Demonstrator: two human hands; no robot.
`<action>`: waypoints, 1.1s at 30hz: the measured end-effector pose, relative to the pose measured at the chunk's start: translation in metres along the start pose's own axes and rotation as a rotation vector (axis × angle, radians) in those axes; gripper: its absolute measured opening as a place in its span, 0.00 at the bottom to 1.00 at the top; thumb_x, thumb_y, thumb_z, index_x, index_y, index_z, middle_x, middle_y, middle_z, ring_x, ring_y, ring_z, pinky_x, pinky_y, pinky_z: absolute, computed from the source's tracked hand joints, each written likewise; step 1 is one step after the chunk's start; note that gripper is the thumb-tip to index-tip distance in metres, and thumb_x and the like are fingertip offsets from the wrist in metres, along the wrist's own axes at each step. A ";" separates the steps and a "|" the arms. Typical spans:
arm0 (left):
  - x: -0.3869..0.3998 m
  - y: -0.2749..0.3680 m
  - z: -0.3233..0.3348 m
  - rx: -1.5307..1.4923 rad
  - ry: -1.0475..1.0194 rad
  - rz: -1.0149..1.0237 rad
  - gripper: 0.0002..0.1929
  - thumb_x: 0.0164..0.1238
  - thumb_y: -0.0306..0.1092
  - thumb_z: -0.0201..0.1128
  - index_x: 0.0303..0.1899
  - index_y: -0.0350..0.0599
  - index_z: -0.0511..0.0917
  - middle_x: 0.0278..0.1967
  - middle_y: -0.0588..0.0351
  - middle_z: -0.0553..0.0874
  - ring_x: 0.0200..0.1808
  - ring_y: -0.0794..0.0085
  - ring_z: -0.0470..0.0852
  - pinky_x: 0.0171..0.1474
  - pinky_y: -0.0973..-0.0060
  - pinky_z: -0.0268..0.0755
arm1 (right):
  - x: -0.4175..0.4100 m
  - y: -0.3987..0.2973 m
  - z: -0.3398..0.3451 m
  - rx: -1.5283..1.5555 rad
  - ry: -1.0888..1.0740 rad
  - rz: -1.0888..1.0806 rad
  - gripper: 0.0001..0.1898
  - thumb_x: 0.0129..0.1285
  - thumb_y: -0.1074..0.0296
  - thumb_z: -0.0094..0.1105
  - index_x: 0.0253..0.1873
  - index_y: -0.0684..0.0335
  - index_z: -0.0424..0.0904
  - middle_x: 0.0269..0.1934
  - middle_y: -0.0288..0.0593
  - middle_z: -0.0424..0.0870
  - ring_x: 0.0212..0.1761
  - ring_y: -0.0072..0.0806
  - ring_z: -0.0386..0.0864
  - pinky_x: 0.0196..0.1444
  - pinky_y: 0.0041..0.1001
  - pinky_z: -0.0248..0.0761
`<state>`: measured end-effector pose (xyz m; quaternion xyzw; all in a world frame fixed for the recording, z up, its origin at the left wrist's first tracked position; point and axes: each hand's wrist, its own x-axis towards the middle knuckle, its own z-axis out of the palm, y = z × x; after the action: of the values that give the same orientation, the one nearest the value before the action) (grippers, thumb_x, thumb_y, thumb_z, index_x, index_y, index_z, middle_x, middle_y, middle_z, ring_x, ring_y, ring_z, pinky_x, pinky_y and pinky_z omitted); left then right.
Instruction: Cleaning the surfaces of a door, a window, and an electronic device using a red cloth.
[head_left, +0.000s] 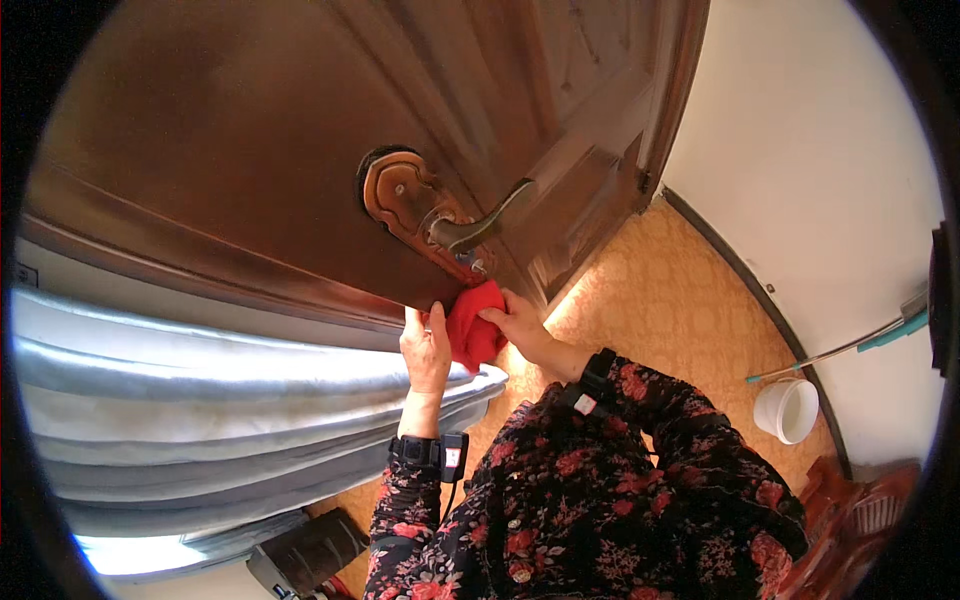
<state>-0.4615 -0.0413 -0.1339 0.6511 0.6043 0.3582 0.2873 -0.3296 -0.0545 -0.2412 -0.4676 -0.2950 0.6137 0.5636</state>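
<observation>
A dark brown wooden door fills the upper left, with a lever handle on an ornate copper-coloured backplate. My right hand grips a bunched red cloth, whose upper end lies against the door just below the backplate. To the left of the cloth, my left hand holds the door's edge, its thumb pointing up. Some of its fingertips are hidden behind that edge. A small metal piece, perhaps a key, shows at the lower end of the backplate.
A grey and white curtain hangs at the left. On the patterned tan floor, a white bucket stands near the right wall, beside a thin pole with teal parts. A dark case-like object sits lower left, a red-brown plastic item lower right.
</observation>
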 end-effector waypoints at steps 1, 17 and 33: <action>0.001 0.002 0.002 0.002 -0.007 0.005 0.15 0.70 0.36 0.55 0.54 0.41 0.73 0.38 0.45 0.85 0.38 0.56 0.84 0.41 0.67 0.74 | 0.003 0.005 -0.002 -0.072 0.021 -0.029 0.15 0.58 0.69 0.62 0.50 0.65 0.76 0.40 0.45 0.83 0.41 0.32 0.81 0.47 0.31 0.74; 0.001 0.005 0.007 -0.028 0.042 0.099 0.15 0.71 0.37 0.54 0.51 0.37 0.74 0.37 0.44 0.85 0.36 0.59 0.83 0.42 0.67 0.74 | -0.004 -0.041 0.009 -0.405 -0.170 -0.182 0.20 0.53 0.67 0.61 0.52 0.64 0.74 0.38 0.52 0.82 0.43 0.41 0.82 0.48 0.33 0.73; -0.004 -0.019 0.007 0.007 0.117 -0.106 0.13 0.71 0.38 0.55 0.47 0.36 0.73 0.32 0.51 0.83 0.26 0.72 0.77 0.30 0.74 0.72 | 0.094 -0.040 -0.114 -0.265 0.401 -0.409 0.19 0.58 0.72 0.56 0.55 0.66 0.70 0.45 0.55 0.81 0.49 0.48 0.78 0.52 0.36 0.71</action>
<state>-0.4669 -0.0426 -0.1538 0.5970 0.6551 0.3778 0.2677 -0.2031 0.0254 -0.2727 -0.5799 -0.3433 0.3394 0.6563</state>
